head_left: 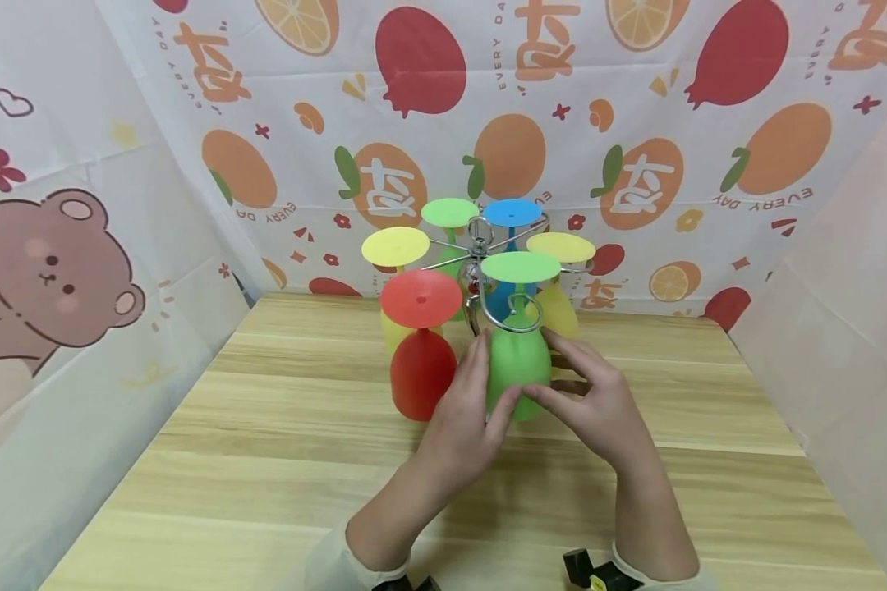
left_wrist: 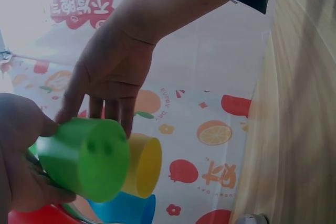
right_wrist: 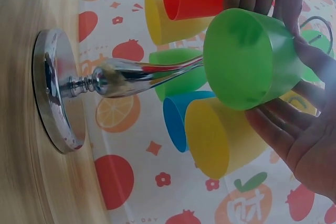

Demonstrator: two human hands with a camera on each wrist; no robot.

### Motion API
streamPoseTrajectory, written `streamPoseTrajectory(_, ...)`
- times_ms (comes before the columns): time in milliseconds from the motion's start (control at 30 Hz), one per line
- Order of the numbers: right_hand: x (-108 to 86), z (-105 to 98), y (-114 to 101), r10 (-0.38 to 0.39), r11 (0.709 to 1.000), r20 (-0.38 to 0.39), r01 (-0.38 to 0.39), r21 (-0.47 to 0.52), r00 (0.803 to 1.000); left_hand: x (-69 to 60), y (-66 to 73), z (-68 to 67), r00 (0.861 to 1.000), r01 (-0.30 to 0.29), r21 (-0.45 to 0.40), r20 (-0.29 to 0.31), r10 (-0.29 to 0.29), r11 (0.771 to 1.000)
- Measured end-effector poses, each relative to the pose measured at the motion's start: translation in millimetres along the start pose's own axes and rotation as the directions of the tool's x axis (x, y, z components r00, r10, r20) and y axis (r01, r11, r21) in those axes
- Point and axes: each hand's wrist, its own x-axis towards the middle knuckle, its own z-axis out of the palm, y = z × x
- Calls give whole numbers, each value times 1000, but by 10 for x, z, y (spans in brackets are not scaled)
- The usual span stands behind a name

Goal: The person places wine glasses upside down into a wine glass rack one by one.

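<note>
A green plastic goblet hangs upside down by its foot at the front of a chrome rack. My left hand holds the bowl from the left, and my right hand holds it from the right, the thumbs nearly meeting in front. In the right wrist view the bowl's open rim faces down, above the table. Just left of my left hand hangs a red goblet. A yellow goblet hangs behind my right fingers, its bowl partly hidden.
Another yellow goblet, a second green one and a blue one hang farther round the rack. Its round chrome base stands on the wooden table. A fruit-patterned cloth hangs behind, with pale cloths at both sides.
</note>
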Motion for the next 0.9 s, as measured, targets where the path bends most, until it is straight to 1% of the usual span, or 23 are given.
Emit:
streamPoseTrajectory(100, -7, 18, -1, -11, 999, 17, 12, -32, 1000, -18, 20, -21, 1000, 9, 39, 21, -10, 999)
streamPoseTrajectory(200, -13, 26, -1, -24, 999, 36, 25, -40, 999, -27, 30, -42, 1000, -4, 66, 23, 2, 998)
streamPoseTrajectory(400, -30, 8, -15, -40, 999, 72, 41, -17, 997, -54, 62, -85, 999, -22, 121, 26, 19, 992)
streamPoseTrajectory(633, -54, -64, -7, -60, 998, 130, 61, -5, 990, -78, 90, -94, 999, -46, 162, 31, 42, 986)
streamPoseTrajectory(900, -52, -94, -31, -35, 999, 169, 34, 8, 985, -89, 108, -91, 997, -78, 193, 35, 72, 978)
